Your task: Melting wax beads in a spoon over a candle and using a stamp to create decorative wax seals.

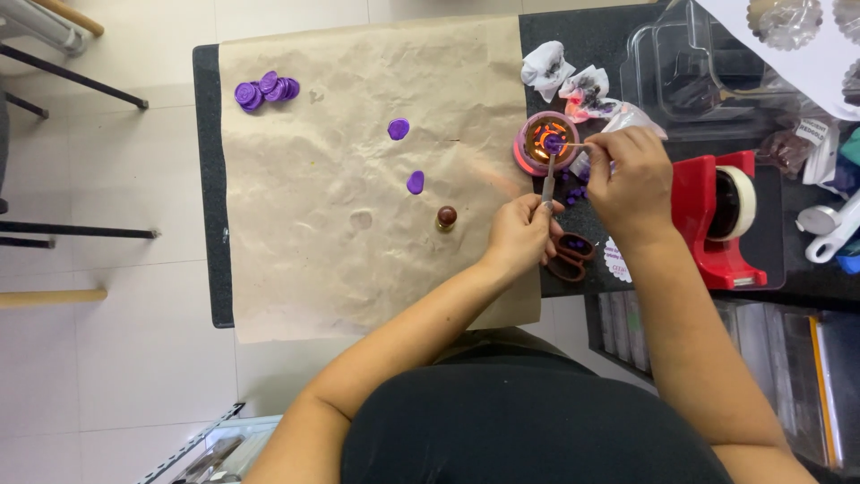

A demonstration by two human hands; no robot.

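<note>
While the left hand (522,235) grips the slim handle of a melting spoon (548,170), its bowl sits over a small glowing warmer (544,142) at the edge of the brown paper (358,179). The right hand (630,175) is pinched around a thin stick (573,144), whose tip reaches into the spoon's purple wax. That spoon looks light and stiff, but its bowl is hot and the melted wax would slop out if tilted, so I'd say the far end of the handle, kept level, is the safe place to hold. The stick looks feather-light and easily snapped. Flat purple seals (264,90) lie piled at the paper's far corner, two more blobs (399,128) nearer, and a brown-knobbed stamp (446,217) stands just beside the left hand. A red tape dispenser (721,220) sits on the dark surface (582,40).
</note>
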